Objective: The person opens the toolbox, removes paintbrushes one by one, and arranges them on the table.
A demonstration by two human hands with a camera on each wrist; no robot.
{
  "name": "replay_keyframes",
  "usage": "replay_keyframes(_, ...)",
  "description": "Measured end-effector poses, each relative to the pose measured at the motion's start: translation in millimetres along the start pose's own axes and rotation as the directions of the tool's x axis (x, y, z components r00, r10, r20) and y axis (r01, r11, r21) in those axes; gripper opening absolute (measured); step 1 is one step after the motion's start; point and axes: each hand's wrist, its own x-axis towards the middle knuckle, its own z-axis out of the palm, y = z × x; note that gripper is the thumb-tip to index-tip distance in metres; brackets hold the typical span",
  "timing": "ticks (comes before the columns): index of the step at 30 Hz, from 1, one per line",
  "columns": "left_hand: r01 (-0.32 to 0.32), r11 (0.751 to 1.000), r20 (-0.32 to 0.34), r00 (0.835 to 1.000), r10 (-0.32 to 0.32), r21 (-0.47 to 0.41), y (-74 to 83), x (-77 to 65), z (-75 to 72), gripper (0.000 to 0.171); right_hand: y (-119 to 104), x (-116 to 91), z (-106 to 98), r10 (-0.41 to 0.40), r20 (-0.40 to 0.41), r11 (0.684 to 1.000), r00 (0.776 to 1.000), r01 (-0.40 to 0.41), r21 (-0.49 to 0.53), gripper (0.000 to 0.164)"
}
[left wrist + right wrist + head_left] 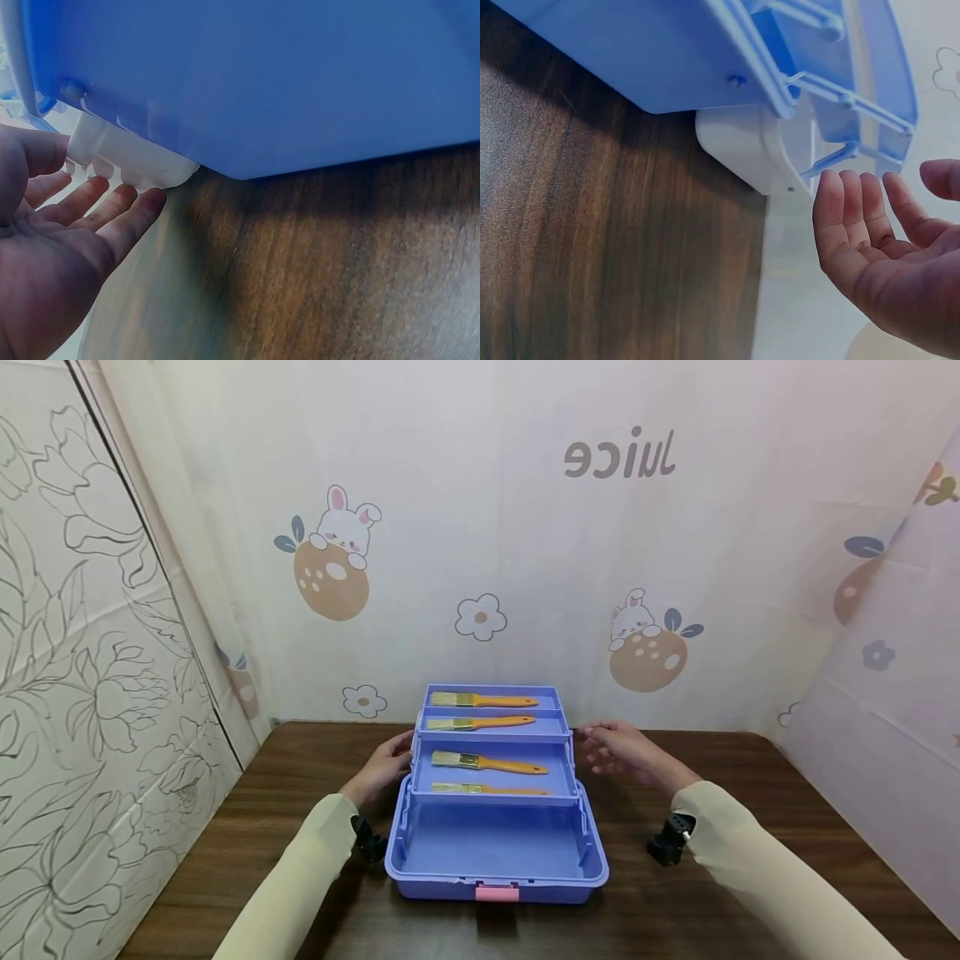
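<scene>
An open blue box (435,889) stands on a wooden table (288,777), its trays fanned up toward the back, as a person's bare hands flank it: the left grip (388,766) has its fingers spread at the white lid (735,142) behind, touching or nearly so, while the right grip (615,747) hangs loosely open beside the other rear corner, thumb apart, pinching nothing. Trouble, if it comes, seems likeliest at the folding arms (877,113), where a fingertip could get nipped should the trays swing down with a hand so near; lifting from one side alone might also twist the trays and make them bind. A hard jolt could slide the loose brushes (504,701), and the foremost brush (461,787), lying close behind a tray's front lip, looks the one most apt to ride up and jam. The upper tray (551,724) carries two brushes, one to each narrow compartment; the lower tray (561,768) carries two more, though whether a divider parts them is hard to tell. Below, the base (491,839) shows only its blue floor, its pink latch (497,893) at the front, unfastened
</scene>
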Motion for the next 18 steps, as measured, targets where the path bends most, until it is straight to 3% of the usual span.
replay_keyframes(18,0.011,1.0,-0.003,1.0,-0.011,0.028,3.0,-2.5,-0.4,0.05,-27.4,-14.3,8.3,-0.061,0.083,0.997,0.995,0.065,-0.043,0.045)
